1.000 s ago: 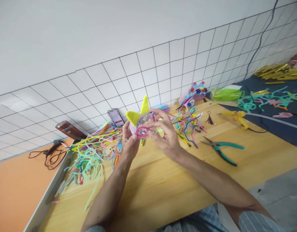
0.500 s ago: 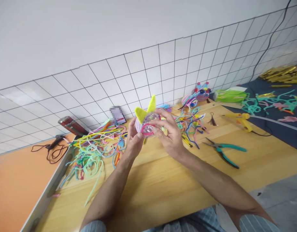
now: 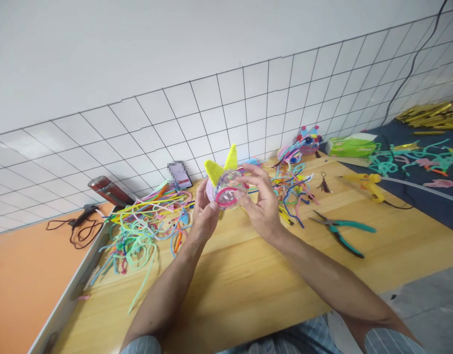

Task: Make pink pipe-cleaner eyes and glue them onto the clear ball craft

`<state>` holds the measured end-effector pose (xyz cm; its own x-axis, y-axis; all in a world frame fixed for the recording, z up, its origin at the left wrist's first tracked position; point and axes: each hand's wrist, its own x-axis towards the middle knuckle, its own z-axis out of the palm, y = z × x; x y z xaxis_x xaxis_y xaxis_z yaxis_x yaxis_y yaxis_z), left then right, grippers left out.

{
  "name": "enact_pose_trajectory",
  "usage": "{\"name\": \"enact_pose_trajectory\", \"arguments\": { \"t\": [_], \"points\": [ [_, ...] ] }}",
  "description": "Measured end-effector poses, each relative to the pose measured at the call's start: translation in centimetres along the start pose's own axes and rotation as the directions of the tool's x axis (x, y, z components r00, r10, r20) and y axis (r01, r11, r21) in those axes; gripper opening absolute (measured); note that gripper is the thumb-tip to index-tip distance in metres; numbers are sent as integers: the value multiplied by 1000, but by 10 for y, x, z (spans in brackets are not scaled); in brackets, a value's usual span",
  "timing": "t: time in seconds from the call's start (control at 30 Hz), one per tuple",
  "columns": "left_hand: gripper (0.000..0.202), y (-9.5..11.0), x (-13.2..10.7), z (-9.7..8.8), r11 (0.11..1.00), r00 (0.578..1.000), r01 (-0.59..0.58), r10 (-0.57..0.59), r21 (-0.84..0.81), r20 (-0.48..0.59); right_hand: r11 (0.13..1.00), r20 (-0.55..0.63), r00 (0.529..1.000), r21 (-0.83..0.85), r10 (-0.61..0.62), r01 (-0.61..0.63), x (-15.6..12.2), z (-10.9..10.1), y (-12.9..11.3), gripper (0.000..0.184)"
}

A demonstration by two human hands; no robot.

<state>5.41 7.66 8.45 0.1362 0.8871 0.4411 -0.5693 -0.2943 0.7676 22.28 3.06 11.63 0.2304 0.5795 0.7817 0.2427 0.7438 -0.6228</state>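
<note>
A small pipe-cleaner figure point(image 3: 226, 183) is held up over the table in front of me. It has two yellow pointed ears point(image 3: 231, 158), a lilac side and a pink-red oval ring with white bits showing inside. My left hand point(image 3: 205, 214) grips its left side, thumb at the lower edge. On the other side my right hand point(image 3: 262, 204) has its thumb against the oval ring's right end; its index and middle fingers are lifted and bent beside the figure. The figure's back is hidden.
Loose pipe cleaners point(image 3: 141, 246) lie in piles left and right. Teal-handled pliers point(image 3: 340, 228) and a yellow glue gun point(image 3: 368, 184) rest at right. Two finished-looking figures point(image 3: 290, 153), a phone point(image 3: 180, 174) and a brown cylinder point(image 3: 110, 191) stand near the wire grid point(image 3: 266, 103).
My right index and middle fingers have lifted off the front of the figure, uncovering more of the oval ring. My left hand keeps its grip.
</note>
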Motion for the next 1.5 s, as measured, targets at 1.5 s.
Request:
{"name": "enact_pose_trajectory", "arguments": {
  "t": [1.5],
  "points": [
    [60,-18,3,-35,965,966,257,-255,-45,42,974,-82,971,22,224,-223,-16,21,1,75]
  ]
}}
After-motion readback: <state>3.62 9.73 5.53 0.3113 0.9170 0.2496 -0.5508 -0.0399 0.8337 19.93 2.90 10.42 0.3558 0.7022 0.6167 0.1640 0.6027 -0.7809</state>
